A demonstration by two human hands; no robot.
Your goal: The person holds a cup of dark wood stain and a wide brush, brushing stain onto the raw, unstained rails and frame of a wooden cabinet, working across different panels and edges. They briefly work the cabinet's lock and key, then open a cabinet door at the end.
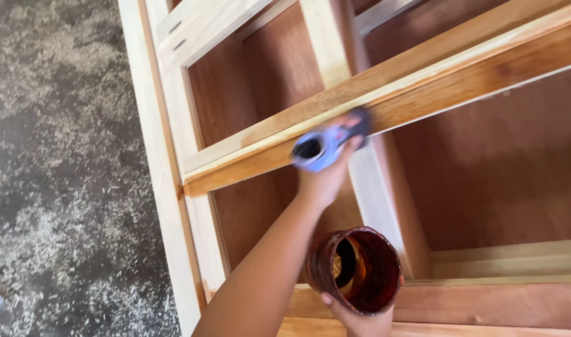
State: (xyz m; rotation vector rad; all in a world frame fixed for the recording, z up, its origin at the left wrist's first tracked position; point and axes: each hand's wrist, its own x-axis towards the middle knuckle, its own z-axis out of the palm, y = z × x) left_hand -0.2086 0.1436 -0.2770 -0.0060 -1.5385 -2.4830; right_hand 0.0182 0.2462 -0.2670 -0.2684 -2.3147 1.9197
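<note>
The right hand (pixel 326 178) grips a blurred blue brush (pixel 328 145) against the rail (pixel 385 103) of the cabinet frame (pixel 173 187); the left hand (pixel 360 318) clasps a stained can (pixel 354 269) below, near the frame's bottom edge; long, even strokes along the grain should avoid streaks; keep the can level.

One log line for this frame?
right hand: cloth on wood rail | left hand: holds stained can | floor: sawdust

Blue cloth (pixel 326 146), dark red-brown stained can (pixel 355 269), amber-glossed wooden rail (pixel 460 81).
</note>
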